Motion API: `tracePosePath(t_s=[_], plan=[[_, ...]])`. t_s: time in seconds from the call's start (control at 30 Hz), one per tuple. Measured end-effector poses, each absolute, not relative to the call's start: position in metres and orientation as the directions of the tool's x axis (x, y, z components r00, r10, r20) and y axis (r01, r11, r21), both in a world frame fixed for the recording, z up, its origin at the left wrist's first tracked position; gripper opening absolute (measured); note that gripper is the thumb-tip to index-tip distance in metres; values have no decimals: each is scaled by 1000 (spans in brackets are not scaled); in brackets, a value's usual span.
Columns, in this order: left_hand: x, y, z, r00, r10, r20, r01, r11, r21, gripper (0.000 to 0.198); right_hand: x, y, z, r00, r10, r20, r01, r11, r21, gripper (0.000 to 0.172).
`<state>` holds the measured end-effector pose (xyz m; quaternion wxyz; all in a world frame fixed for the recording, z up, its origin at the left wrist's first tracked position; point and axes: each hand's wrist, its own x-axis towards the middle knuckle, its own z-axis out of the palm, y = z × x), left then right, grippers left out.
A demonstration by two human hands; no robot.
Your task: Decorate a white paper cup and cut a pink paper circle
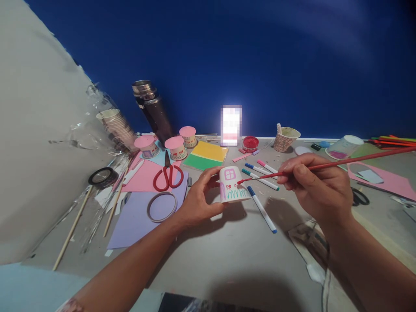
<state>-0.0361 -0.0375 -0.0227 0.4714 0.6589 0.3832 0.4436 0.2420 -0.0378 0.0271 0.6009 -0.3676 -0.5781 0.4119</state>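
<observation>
2 bare forearms [130, 268], pale patterned sleeve hem [69, 305] by left elbow

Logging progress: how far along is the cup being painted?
Done: pink window and green grass on the cup. In hand: left hand steadies it, right hand puts the red brush tip at its side. Left, likely: a pink top like the three cups behind.

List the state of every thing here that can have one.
paper cup, upside down, gripped by the left hand
paintbrush, pinched in the right hand, red tip touching the cup
red scissors, closed, lying flat
paint pot, open
flask, upright
blue marker, capped, lying flat
</observation>
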Motion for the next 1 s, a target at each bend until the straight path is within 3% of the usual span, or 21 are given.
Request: tracePosePath(t_s=[0.77, 1.0], plan=[[-36, -37, -25, 305, 932, 194, 0, -204, 979, 79, 241, -38, 27, -12, 924, 383, -40, 382, -923, 24], [-35, -37, -22, 322, 927, 193, -10, -200, 980, 78, 238, -39, 33, 20, 922, 387, -109, 387, -916, 26]])
